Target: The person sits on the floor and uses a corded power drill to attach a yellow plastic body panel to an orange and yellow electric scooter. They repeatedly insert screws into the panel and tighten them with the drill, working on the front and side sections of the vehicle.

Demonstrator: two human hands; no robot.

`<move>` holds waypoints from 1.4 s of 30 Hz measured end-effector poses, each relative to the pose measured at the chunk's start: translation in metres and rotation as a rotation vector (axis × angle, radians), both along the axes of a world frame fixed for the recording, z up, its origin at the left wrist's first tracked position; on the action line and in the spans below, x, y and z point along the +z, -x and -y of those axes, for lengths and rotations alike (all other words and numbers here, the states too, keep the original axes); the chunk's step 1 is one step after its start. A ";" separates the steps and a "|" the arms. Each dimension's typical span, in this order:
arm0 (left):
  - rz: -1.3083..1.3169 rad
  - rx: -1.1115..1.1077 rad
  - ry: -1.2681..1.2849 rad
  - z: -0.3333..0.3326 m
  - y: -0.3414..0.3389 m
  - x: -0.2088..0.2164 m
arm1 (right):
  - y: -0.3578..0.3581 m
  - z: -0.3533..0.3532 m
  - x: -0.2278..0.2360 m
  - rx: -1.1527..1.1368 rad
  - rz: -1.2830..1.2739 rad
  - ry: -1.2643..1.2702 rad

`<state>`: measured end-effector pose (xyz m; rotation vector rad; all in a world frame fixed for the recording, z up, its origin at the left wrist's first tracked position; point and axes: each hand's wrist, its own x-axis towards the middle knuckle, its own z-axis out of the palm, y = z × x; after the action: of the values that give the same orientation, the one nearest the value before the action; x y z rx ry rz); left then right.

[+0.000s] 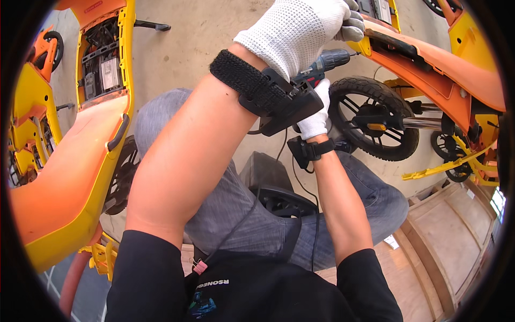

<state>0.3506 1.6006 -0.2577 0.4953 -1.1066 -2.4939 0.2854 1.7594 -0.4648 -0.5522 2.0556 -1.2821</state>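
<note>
My left hand [300,33], in a white knit glove with grey fingertips, reaches to the top of the view. Its fingers are curled in beside the edge of an orange and yellow electric scooter body [429,67]; whatever they hold is hidden. Below it, my right hand [316,110], also gloved in white, grips a dark blue cordless drill [335,58]. The drill lies level, its thin bit pointing right, close to the scooter's yellow edge. My left forearm and wrist device cover part of the drill.
A black-tyred wheel [371,119] stands right of the drill. Another orange and yellow scooter body [70,150], with an open compartment, is on my left. Cables hang between my knees by a dark box [264,170]. Wooden crating [448,236] lies at the lower right.
</note>
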 end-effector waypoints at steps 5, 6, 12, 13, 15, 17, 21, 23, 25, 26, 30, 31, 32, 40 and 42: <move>-0.106 0.039 -0.293 -0.002 0.008 -0.017 | -0.016 0.036 0.052 -0.073 -0.182 -0.331; -0.213 -0.021 -0.243 0.000 0.006 -0.015 | -0.014 0.038 0.051 -0.085 -0.177 -0.300; -0.422 -0.111 -0.455 0.005 0.000 -0.008 | -0.007 0.053 0.056 -0.200 -0.078 -0.234; -0.398 -0.108 -0.451 0.006 0.002 -0.008 | -0.005 0.053 0.048 -0.209 -0.084 -0.210; -0.339 -0.079 -0.414 0.004 0.008 -0.011 | -0.001 0.053 0.041 -0.231 -0.100 -0.195; -0.193 0.017 -0.167 -0.004 0.018 -0.013 | 0.004 0.054 0.036 -0.257 -0.121 -0.215; -0.200 0.053 -0.166 -0.002 0.006 0.003 | 0.000 0.061 0.029 -0.196 -0.176 -0.154; -0.295 -0.050 -0.425 0.005 -0.001 -0.005 | 0.003 0.059 0.032 -0.211 -0.104 -0.179; -0.245 -0.089 -0.400 0.004 0.012 -0.009 | 0.031 0.038 -0.014 -0.330 0.188 0.068; -0.208 -0.058 -0.326 0.001 0.013 -0.006 | 0.035 0.038 -0.024 -0.327 0.205 0.117; -0.169 -0.011 -0.265 -0.002 0.009 -0.002 | 0.037 0.044 -0.044 -0.265 0.070 0.159; -0.210 -0.051 -0.357 0.003 0.007 -0.004 | 0.039 0.045 -0.047 -0.260 0.060 0.171; -0.268 -0.053 -0.363 0.002 0.008 -0.006 | 0.041 0.044 -0.050 -0.259 0.051 0.180; -0.107 -0.008 -0.243 0.003 0.006 -0.006 | 0.050 0.042 -0.067 -0.302 0.116 0.230; -0.058 -0.009 -0.203 0.003 0.005 -0.004 | 0.048 0.045 -0.062 -0.312 0.074 0.209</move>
<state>0.3451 1.5972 -0.2614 0.4703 -0.8402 -2.6251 0.2379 1.7149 -0.5272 -0.2741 2.0134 -1.6858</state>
